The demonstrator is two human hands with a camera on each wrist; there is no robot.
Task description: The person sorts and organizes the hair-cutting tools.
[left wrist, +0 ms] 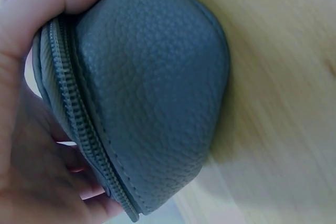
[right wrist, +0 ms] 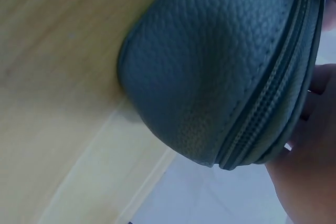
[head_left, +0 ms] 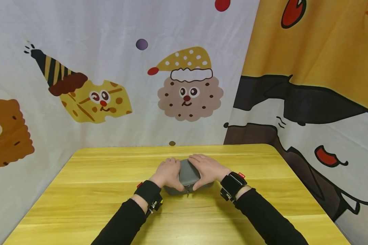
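Observation:
A grey zippered pouch (head_left: 188, 173) of pebbled leather-like material sits on the wooden table, between both hands. My left hand (head_left: 168, 173) grips its left side, thumb toward the front and fingers curled over the far part. On the opposite side, my right hand (head_left: 209, 168) holds it in the same manner. A small zipper pull (head_left: 188, 192) hangs at the front middle. In the left wrist view, the zipper (left wrist: 80, 114) runs along the pouch's upper edge beneath the thumb. The right wrist view shows the other end of the pouch (right wrist: 194, 61), with the hand partly cut off.
The light wooden table (head_left: 110, 204) extends around the pouch on every side. Behind it hangs a white curtain (head_left: 110, 30) with cartoon prints, and a yellow patterned curtain (head_left: 294, 54) borders the right. Black bands with small devices (head_left: 233, 185) sit on both wrists.

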